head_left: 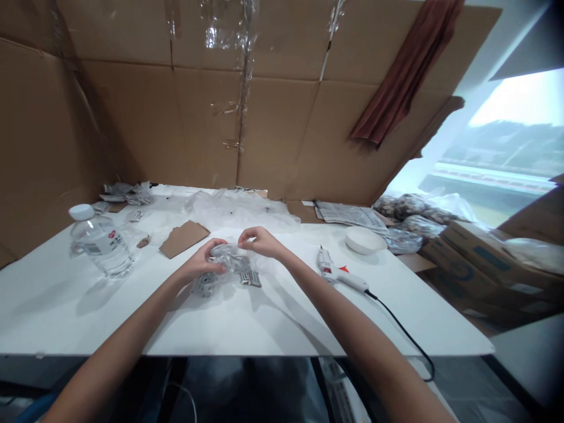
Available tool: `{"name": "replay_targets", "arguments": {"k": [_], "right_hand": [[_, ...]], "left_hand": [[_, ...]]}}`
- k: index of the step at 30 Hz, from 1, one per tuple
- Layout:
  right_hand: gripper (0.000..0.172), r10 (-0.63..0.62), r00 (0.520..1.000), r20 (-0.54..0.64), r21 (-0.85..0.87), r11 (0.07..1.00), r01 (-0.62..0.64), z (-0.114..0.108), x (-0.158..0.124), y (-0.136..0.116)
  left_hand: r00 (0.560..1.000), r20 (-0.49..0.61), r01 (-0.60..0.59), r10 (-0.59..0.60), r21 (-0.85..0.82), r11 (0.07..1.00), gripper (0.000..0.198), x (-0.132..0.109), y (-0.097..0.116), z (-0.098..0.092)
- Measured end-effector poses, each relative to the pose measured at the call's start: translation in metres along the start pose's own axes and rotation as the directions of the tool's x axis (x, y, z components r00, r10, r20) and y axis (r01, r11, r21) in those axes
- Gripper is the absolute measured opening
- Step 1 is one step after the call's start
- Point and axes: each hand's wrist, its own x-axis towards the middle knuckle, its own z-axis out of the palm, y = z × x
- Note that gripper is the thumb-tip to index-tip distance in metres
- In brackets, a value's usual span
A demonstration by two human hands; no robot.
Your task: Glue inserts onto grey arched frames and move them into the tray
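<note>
My left hand (204, 259) is closed around a clear plastic bag (229, 257) that has small metallic-looking pieces in it. At the bag's upper right edge, the thumb and fingers of my right hand (259, 242) pinch the plastic. Just below the bag lies a small silver and dark patterned piece (250, 278) on the white table. More clear plastic with similar pieces (205, 284) sits under my left hand. How many pieces the bag holds cannot be made out.
On the white table (185, 335) stand a large water bottle (103, 244) at left and a white bowl (365, 240) at right. A corded glue gun (339, 274) lies right of my forearm. Cardboard scraps (184, 238) and plastic sheeting (238, 207) lie behind; cardboard walls (198, 129) enclose the back.
</note>
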Motion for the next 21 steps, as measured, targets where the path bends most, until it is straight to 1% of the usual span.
{"name": "replay_targets", "arguments": {"k": [4, 7, 14, 16, 21], "right_hand": [[0.022, 0.053, 0.996, -0.069, 0.101, 0.994, -0.045, 0.000, -0.001, 0.001], [0.022, 0.101, 0.990, -0.103, 0.194, 0.978, -0.079, 0.000, -0.004, 0.001], [0.023, 0.198, 0.963, -0.184, 0.398, 0.910, -0.111, -0.004, -0.006, -0.001], [0.023, 0.218, 0.957, -0.190, 0.441, 0.890, -0.115, -0.006, -0.006, -0.002], [0.024, 0.281, 0.939, -0.198, 0.521, 0.842, -0.142, -0.008, -0.008, 0.001]], "left_hand": [[0.998, 0.007, 0.055, -0.054, -0.125, 0.991, 0.066, -0.001, 0.001, 0.000], [0.996, 0.002, 0.082, -0.084, -0.202, 0.976, 0.066, 0.001, -0.002, -0.004], [0.985, -0.007, 0.165, -0.174, -0.285, 0.944, 0.059, 0.004, -0.010, -0.008], [0.982, -0.011, 0.178, -0.189, -0.287, 0.941, 0.054, 0.004, -0.012, -0.007], [0.979, -0.026, 0.187, -0.201, -0.272, 0.944, 0.032, 0.008, -0.021, -0.009]]}}
